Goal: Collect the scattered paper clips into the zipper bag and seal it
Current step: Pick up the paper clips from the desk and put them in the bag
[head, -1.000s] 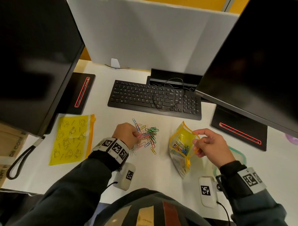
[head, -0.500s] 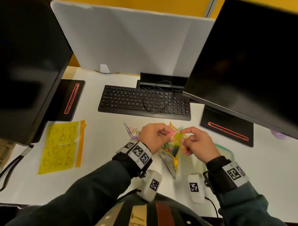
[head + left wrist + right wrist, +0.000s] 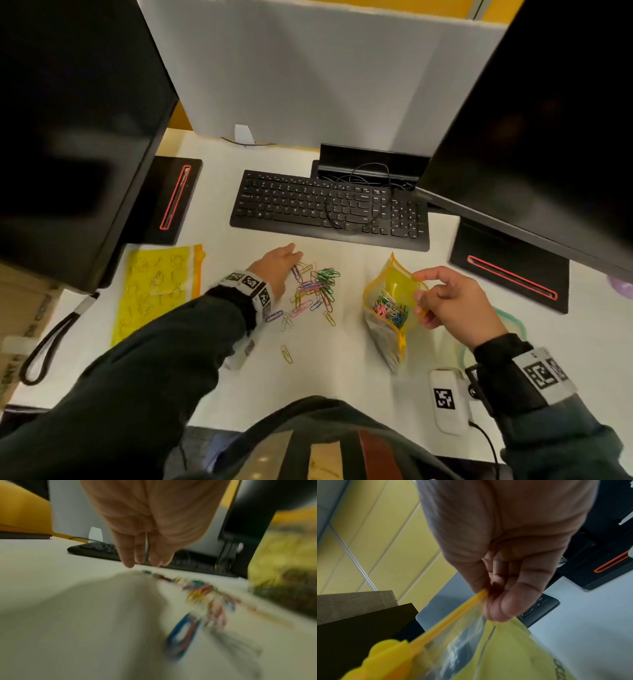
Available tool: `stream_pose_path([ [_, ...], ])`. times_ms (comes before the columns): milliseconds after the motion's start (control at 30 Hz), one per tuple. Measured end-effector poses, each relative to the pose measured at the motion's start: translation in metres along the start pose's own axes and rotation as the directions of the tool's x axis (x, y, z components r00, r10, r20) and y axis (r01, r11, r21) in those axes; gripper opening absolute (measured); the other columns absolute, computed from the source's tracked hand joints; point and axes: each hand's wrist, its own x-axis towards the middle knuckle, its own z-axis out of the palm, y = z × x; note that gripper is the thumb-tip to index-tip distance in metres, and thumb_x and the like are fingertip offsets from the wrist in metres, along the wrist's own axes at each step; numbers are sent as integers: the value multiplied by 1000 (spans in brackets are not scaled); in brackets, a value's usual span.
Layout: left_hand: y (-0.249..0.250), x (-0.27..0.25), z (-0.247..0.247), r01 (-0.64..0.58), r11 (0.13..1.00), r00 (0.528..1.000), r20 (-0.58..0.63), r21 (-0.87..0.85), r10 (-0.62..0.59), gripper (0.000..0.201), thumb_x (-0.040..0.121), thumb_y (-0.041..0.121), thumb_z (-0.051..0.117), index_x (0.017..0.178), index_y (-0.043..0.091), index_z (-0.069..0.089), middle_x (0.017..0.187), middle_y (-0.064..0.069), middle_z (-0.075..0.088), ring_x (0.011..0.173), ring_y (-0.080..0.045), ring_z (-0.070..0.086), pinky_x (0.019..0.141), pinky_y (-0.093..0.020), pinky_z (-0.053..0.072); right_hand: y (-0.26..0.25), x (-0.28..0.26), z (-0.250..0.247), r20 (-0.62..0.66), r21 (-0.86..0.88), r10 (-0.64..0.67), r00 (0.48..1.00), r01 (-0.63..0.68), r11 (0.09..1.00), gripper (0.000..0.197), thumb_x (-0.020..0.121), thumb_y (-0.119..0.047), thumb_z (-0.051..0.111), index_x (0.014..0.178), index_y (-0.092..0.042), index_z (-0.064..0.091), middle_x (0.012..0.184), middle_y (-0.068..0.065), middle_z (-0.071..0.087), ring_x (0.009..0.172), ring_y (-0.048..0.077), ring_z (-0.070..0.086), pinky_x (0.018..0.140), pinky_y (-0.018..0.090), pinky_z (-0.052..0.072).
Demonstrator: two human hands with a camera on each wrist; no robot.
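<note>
pinching the half-filled yellow plastic zipper bag [image 3: 390, 301] open, the right hand [image 3: 452, 305] waits while the flat left hand [image 3: 277, 265] reaches many colourful wire paper clips [image 3: 315, 291] left unbagged.

My right hand [image 3: 501, 536] fills the upper middle, seen along the palm. My fingers [image 3: 518, 595] and thumb pinch the yellow zipper strip of the zipper bag [image 3: 513, 653], which hangs below them with its mouth open. The yellow slider [image 3: 385, 654] sits on the strip at lower left, blurred. Behind the fingers, a corner of a black keyboard [image 3: 539, 608] lies on the white desk [image 3: 590, 622]. A black monitor base [image 3: 604, 566] with an orange slot stands toward the desk's far right.
</note>
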Motion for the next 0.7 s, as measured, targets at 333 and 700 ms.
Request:
stream_pose_path([
  [333, -18, -24, 16, -49, 967, 999, 29, 250, 43, 55, 87, 15, 52, 137, 19, 30, 145, -5, 30, 128, -24, 33, 103, -38, 41, -1, -4, 0, -15, -14, 8, 1000, -8, 1000, 19, 86, 2, 58, 95, -15, 61, 52, 7, 63, 38, 11, 54, 42, 22, 50],
  [700, -30, -67, 52, 248, 951, 968, -3, -185, -252, 100, 65, 56, 70, 141, 27, 13, 141, -7, 23, 128, -26, 36, 105, -39, 37, 1, -3, 3, -29, -22, 28, 999, -29, 999, 21, 87, 0, 58, 103, -13, 61, 65, 19, 64, 41, 11, 56, 44, 20, 51],
])
